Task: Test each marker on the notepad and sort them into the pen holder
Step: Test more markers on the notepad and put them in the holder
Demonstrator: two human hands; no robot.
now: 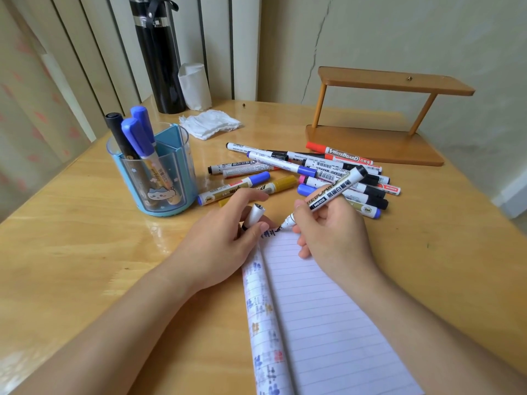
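My right hand (pixel 333 232) grips a white whiteboard marker (pixel 330 192) with a black end, its tip touching the top edge of the lined notepad (pixel 322 323), where dark scribbles show. My left hand (pixel 228 240) rests on the notepad's top left corner and holds the marker's cap (pixel 254 214). A pile of several markers (pixel 299 172) in blue, black, red and gold lies on the table behind my hands. The blue pen holder (pixel 168 178) stands at the left with two blue markers and one black marker (pixel 134 135) upright in it.
A wooden two-tier stand (pixel 379 124) sits at the back right. A black flask (pixel 159 52), a white paper roll (pixel 195 85) and a crumpled tissue (pixel 209 126) are at the back. The notepad's folded-back pages carry coloured test marks.
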